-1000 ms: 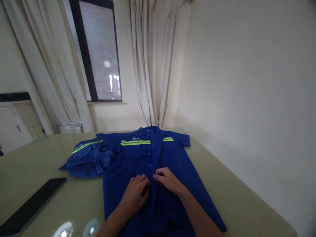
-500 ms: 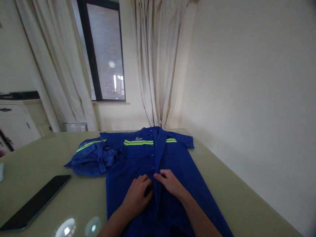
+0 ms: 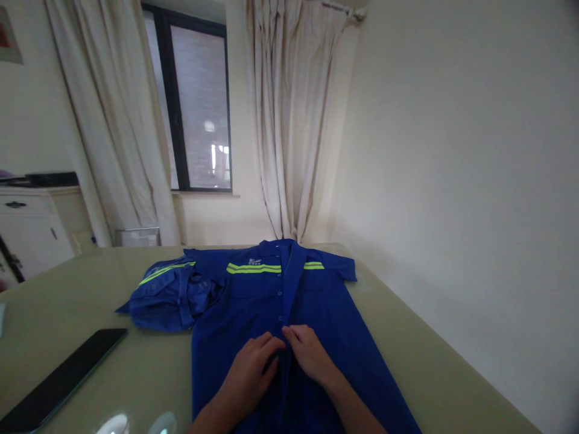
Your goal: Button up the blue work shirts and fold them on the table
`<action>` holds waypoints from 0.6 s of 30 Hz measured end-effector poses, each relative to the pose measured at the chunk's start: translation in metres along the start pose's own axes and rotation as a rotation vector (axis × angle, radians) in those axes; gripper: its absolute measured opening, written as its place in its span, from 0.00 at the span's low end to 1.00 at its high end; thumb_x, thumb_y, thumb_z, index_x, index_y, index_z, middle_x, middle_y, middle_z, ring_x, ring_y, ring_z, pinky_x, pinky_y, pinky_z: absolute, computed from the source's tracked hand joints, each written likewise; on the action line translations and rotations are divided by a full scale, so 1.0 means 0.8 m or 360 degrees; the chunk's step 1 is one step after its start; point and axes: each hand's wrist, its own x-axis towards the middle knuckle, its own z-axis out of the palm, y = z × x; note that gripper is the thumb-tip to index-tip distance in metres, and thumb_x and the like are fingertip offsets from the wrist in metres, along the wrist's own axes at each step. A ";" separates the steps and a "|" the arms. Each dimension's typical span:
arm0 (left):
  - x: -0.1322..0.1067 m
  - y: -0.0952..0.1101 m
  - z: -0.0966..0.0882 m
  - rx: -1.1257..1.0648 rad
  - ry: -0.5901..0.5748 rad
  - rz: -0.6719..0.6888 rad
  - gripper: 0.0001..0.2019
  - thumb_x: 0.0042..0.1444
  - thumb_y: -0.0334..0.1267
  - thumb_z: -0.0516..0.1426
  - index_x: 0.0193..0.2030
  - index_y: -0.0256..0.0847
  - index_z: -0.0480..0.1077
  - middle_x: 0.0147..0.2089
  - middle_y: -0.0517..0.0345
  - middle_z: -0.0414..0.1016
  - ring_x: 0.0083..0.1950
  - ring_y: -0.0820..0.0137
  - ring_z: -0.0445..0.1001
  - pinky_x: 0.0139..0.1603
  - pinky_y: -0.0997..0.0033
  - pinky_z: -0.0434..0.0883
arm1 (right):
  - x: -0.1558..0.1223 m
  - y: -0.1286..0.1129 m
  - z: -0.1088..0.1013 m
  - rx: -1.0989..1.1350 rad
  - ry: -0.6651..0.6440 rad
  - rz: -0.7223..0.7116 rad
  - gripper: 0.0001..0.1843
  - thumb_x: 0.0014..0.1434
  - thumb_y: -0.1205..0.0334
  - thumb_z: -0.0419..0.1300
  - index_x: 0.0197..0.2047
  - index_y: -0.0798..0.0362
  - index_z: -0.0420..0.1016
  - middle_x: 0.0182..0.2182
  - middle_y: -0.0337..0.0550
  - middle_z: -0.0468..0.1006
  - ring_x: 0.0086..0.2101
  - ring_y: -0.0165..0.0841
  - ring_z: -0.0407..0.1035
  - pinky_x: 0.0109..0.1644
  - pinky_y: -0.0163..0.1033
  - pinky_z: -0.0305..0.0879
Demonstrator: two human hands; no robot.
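Observation:
A blue work shirt [image 3: 253, 307] with yellow-green reflective stripes lies spread on the table, collar at the far end, its front partly undone. My left hand [image 3: 256, 367] rests at the button edge with its fingers curled toward the placket. Opposite it, my right hand [image 3: 310, 352] pinches the other front edge between thumb and fingers. Both hands nearly meet at the middle of the shirt, below the visible buttons. Whatever lies right under the left fingertips is hidden.
A blue cap-like bundle [image 3: 160, 301] with a matching stripe sits against the shirt's left sleeve. On the left a dark flat tablet-like object [image 3: 67, 380] lies on the greenish table [image 3: 149, 361]. A wall [image 3: 452, 181] borders the table's right side.
The view has tilted up slightly, so everything sits lower. My hands stay at the shirt's front edges, and the left fingers have come closer to the right hand.

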 end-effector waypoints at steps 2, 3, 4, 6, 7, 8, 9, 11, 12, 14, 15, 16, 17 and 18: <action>0.000 0.003 -0.002 0.0017 -0.0006 -0.0014 0.17 0.62 0.27 0.50 0.51 0.51 0.72 0.49 0.59 0.76 0.48 0.65 0.75 0.54 0.65 0.67 | 0.002 0.002 0.000 0.0054 -0.0025 0.0017 0.28 0.70 0.44 0.49 0.22 0.52 0.65 0.23 0.38 0.70 0.30 0.33 0.65 0.35 0.37 0.54; 0.000 0.004 -0.002 0.0024 -0.0004 -0.0024 0.16 0.62 0.27 0.50 0.49 0.50 0.71 0.48 0.59 0.76 0.48 0.65 0.75 0.52 0.65 0.67 | 0.002 0.002 -0.001 0.0073 -0.0035 0.0010 0.28 0.69 0.43 0.49 0.22 0.52 0.65 0.22 0.37 0.69 0.29 0.33 0.64 0.35 0.37 0.54; 0.000 0.006 -0.002 0.0032 -0.0002 -0.0031 0.16 0.61 0.26 0.50 0.48 0.49 0.71 0.48 0.59 0.75 0.48 0.65 0.74 0.51 0.66 0.67 | 0.002 0.002 -0.002 0.0080 -0.0038 -0.0002 0.28 0.69 0.43 0.49 0.22 0.52 0.65 0.22 0.37 0.68 0.29 0.33 0.64 0.35 0.37 0.53; 0.000 0.007 -0.002 0.0052 -0.0005 -0.0047 0.15 0.59 0.25 0.50 0.46 0.48 0.71 0.46 0.58 0.75 0.47 0.65 0.74 0.50 0.67 0.67 | 0.001 -0.001 -0.003 0.0063 -0.0020 -0.0032 0.28 0.69 0.44 0.50 0.22 0.52 0.63 0.21 0.36 0.66 0.28 0.32 0.62 0.34 0.37 0.52; 0.000 0.007 -0.002 0.0061 -0.0013 -0.0052 0.15 0.59 0.25 0.50 0.46 0.48 0.71 0.46 0.58 0.75 0.47 0.65 0.74 0.50 0.67 0.67 | 0.000 -0.002 -0.003 0.0037 -0.0007 -0.0044 0.28 0.69 0.45 0.50 0.21 0.52 0.62 0.21 0.35 0.65 0.27 0.31 0.61 0.33 0.37 0.51; 0.000 0.007 -0.002 0.0066 -0.0025 -0.0051 0.16 0.59 0.25 0.50 0.47 0.48 0.70 0.47 0.58 0.75 0.47 0.65 0.74 0.51 0.67 0.67 | -0.002 -0.004 -0.004 0.0003 0.0013 -0.0050 0.27 0.68 0.46 0.52 0.21 0.52 0.62 0.20 0.35 0.64 0.26 0.30 0.60 0.32 0.37 0.50; 0.000 0.006 -0.002 0.0068 -0.0039 -0.0044 0.16 0.60 0.25 0.50 0.48 0.48 0.70 0.49 0.57 0.75 0.48 0.65 0.74 0.52 0.66 0.67 | -0.003 -0.006 -0.004 -0.0029 0.0037 -0.0052 0.26 0.67 0.48 0.53 0.21 0.52 0.61 0.20 0.34 0.63 0.26 0.30 0.59 0.31 0.37 0.49; -0.001 0.004 -0.002 0.0066 -0.0076 -0.0016 0.17 0.62 0.27 0.49 0.52 0.50 0.70 0.52 0.56 0.74 0.50 0.64 0.73 0.54 0.66 0.67 | -0.004 -0.010 -0.005 -0.0058 0.0080 -0.0035 0.23 0.65 0.50 0.56 0.21 0.51 0.60 0.19 0.33 0.62 0.25 0.29 0.57 0.30 0.36 0.48; -0.001 0.003 -0.001 0.0067 -0.0100 -0.0005 0.18 0.63 0.28 0.49 0.54 0.50 0.70 0.53 0.56 0.74 0.51 0.64 0.73 0.55 0.66 0.67 | -0.004 -0.011 -0.005 -0.0047 0.0093 -0.0023 0.22 0.64 0.52 0.58 0.22 0.51 0.60 0.19 0.33 0.62 0.25 0.28 0.57 0.30 0.36 0.48; -0.001 0.000 0.001 0.0097 -0.0144 -0.0018 0.19 0.64 0.28 0.48 0.55 0.51 0.70 0.53 0.56 0.74 0.52 0.64 0.73 0.56 0.64 0.66 | -0.004 -0.012 -0.006 -0.0002 0.0114 0.0004 0.19 0.61 0.55 0.59 0.23 0.51 0.60 0.20 0.32 0.62 0.25 0.28 0.57 0.30 0.34 0.49; -0.001 -0.001 0.003 0.0118 -0.0155 -0.0037 0.19 0.63 0.28 0.48 0.55 0.51 0.70 0.54 0.56 0.74 0.54 0.63 0.73 0.58 0.63 0.65 | -0.003 -0.013 -0.006 0.0009 0.0126 0.0008 0.17 0.60 0.57 0.60 0.23 0.51 0.60 0.20 0.32 0.63 0.25 0.28 0.58 0.30 0.34 0.50; -0.001 -0.002 0.005 0.0133 -0.0154 -0.0060 0.20 0.62 0.27 0.49 0.55 0.51 0.70 0.55 0.56 0.74 0.55 0.62 0.73 0.59 0.62 0.64 | -0.003 -0.012 -0.006 0.0012 0.0140 0.0006 0.16 0.60 0.59 0.60 0.24 0.51 0.61 0.21 0.32 0.64 0.25 0.28 0.59 0.31 0.34 0.51; -0.001 -0.003 0.006 0.0133 -0.0145 -0.0083 0.21 0.60 0.26 0.49 0.55 0.50 0.70 0.56 0.56 0.74 0.57 0.61 0.72 0.60 0.61 0.63 | -0.003 -0.012 -0.006 0.0011 0.0157 0.0001 0.14 0.59 0.60 0.60 0.25 0.51 0.61 0.21 0.32 0.64 0.26 0.28 0.59 0.31 0.34 0.51; -0.001 -0.003 0.008 0.0115 -0.0131 -0.0102 0.21 0.57 0.25 0.50 0.54 0.49 0.70 0.56 0.56 0.74 0.56 0.61 0.72 0.59 0.61 0.63 | -0.003 -0.011 -0.005 0.0019 0.0169 -0.0007 0.13 0.59 0.62 0.60 0.25 0.51 0.62 0.22 0.32 0.65 0.26 0.28 0.60 0.31 0.33 0.52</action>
